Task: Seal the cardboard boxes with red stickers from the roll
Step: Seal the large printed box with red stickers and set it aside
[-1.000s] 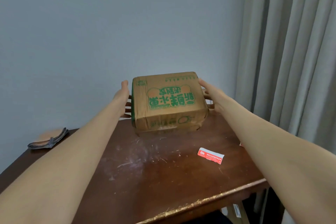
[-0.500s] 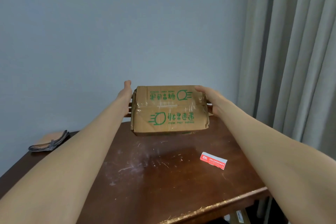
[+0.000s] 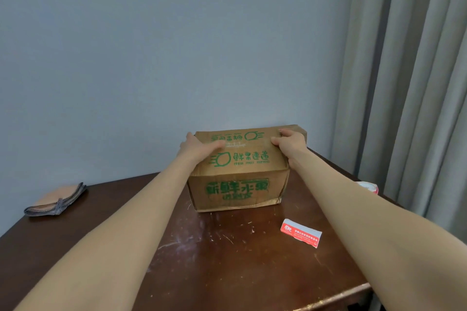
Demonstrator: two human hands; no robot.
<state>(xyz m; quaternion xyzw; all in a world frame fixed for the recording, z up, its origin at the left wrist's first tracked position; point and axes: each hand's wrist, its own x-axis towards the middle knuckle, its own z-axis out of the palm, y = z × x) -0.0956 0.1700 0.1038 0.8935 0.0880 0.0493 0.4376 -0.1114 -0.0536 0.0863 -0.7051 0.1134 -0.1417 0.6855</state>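
A brown cardboard box [image 3: 240,192] with green printing stands on the dark wooden table [image 3: 227,265], near its far edge by the wall. My left hand [image 3: 199,148] lies on the box's top left, thumb stretched across the top flap. My right hand [image 3: 290,141] holds the top right edge, fingers curled over it. A red and white sticker [image 3: 300,232] lies flat on the table to the right front of the box. A red and white roll [image 3: 369,186] shows partly behind my right forearm at the table's right edge.
A folded cloth [image 3: 56,201] lies at the table's far left. A grey wall stands right behind the box. Grey curtains [image 3: 409,83] hang to the right. The table's front edge [image 3: 336,298] is chipped and pale.
The box was held up off the table and turned over in both hands; now it stands on the table. Both hands have shifted from its sides onto its top.
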